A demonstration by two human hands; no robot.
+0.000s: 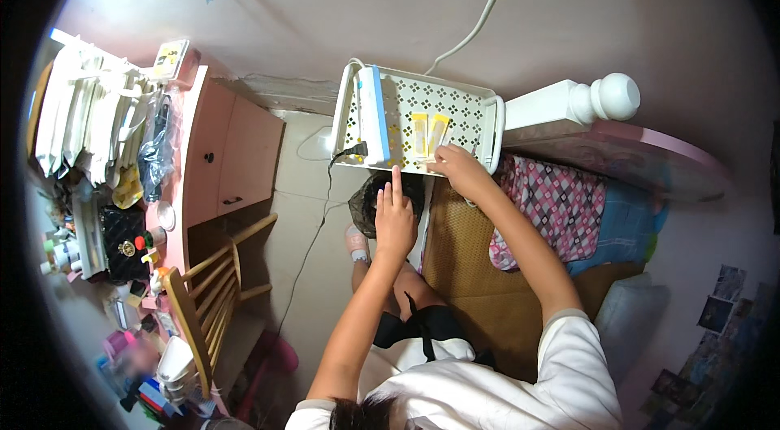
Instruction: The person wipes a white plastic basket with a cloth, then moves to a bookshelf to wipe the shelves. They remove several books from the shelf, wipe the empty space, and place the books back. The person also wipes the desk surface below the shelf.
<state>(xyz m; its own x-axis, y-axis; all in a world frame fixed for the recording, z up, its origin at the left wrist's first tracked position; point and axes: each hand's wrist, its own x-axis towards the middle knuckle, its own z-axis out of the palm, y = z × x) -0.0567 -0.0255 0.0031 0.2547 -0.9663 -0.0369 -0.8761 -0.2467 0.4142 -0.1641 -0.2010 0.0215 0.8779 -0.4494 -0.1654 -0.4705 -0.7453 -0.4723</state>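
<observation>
My left hand (396, 223) is just short of the near rim of a white tray-like basket (475, 84) with a patterned, perforated bottom. Its fingers are stretched out, the longest reaching the rim, and it holds nothing. My right hand (461, 172) is at the basket's near right side with bent fingers at the near end of a small yellow and clear packet (439, 128). What lies between those fingertips is too small to make out. A similar yellow packet (419, 134) lies beside it. A blue and white box (372, 113) stands along the basket's left side, beside a black plug (351, 151).
A black-bagged bin (370, 202) sits below the basket. A pink cabinet (227, 158) and wooden chair (215, 292) stand left, beside a cluttered tabletop. A woven mat (459, 255) with a checked cloth (556, 198) lies right, near a white bedpost (561, 102).
</observation>
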